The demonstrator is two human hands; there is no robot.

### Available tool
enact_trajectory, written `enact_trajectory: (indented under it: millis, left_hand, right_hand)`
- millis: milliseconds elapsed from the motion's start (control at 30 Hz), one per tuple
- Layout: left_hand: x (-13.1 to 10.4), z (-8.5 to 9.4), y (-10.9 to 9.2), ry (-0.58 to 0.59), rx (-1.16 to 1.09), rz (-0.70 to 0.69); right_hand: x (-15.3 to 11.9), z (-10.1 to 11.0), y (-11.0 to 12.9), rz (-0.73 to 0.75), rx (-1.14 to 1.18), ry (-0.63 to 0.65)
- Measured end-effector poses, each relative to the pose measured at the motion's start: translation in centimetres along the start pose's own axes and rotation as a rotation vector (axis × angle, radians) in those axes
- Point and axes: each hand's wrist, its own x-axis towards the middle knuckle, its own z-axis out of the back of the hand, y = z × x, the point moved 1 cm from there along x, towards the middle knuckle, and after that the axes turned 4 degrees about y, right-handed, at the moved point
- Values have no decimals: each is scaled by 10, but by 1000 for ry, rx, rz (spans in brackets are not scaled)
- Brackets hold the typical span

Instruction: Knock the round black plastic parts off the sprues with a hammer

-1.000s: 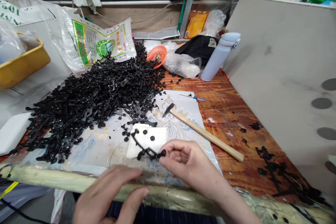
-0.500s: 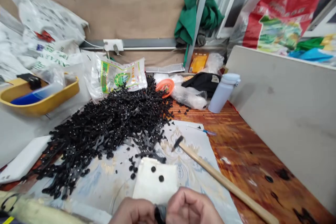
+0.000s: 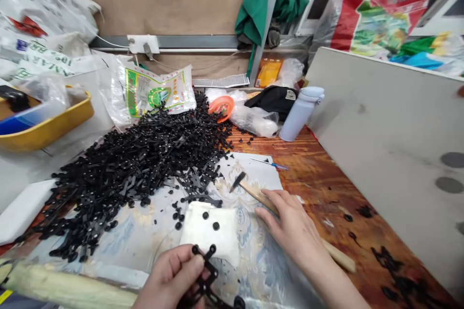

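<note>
Near the bottom centre, my left hand (image 3: pixel 172 275) pinches a black jointed plastic linkage (image 3: pixel 207 277) between thumb and fingers. Its lower part runs out of the picture. My right hand (image 3: pixel 295 229) reaches over the wooden handle of a hammer (image 3: pixel 253 192), thumb and fingers apart on either side of it. Whether the fingers touch the handle I cannot tell. The hammer lies on the patterned sheet, its dark head pointing away. Just beyond my left hand is a white folded pad (image 3: pixel 195 231) with two black round caps (image 3: pixel 216 226) on it.
A large heap of black plastic parts (image 3: pixel 145 154) spreads over the left and middle. Behind it lies a printed plastic bag (image 3: pixel 155 91). A pale blue bottle (image 3: pixel 300 113), an orange dish (image 3: pixel 222 107) and a thin screwdriver-like tool (image 3: pixel 270 163) lie farther back. A grey panel (image 3: pixel 380 120) borders the right.
My hands, together before, are now apart. The right one has moved forward and right to the hammer handle; the left keeps the black linkage, now more visible. The view has shifted slightly.
</note>
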Motion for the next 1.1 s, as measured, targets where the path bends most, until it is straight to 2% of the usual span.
enact_trajectory:
  millis: [100, 267, 467, 1100]
  left_hand:
    - [7, 1, -7, -3, 95, 23]
    - [23, -5, -11, -79, 119, -4]
    - [30, -11, -18, -133, 93, 37]
    - [29, -18, -23, -158, 97, 102]
  right_hand:
    - [9, -11, -12, -15, -165, 20]
    - [9, -26, -7, -74, -273, 23]
    - [8, -23, -5, -68, -358, 55]
    - [9, -19, -4, -110, -354, 85]
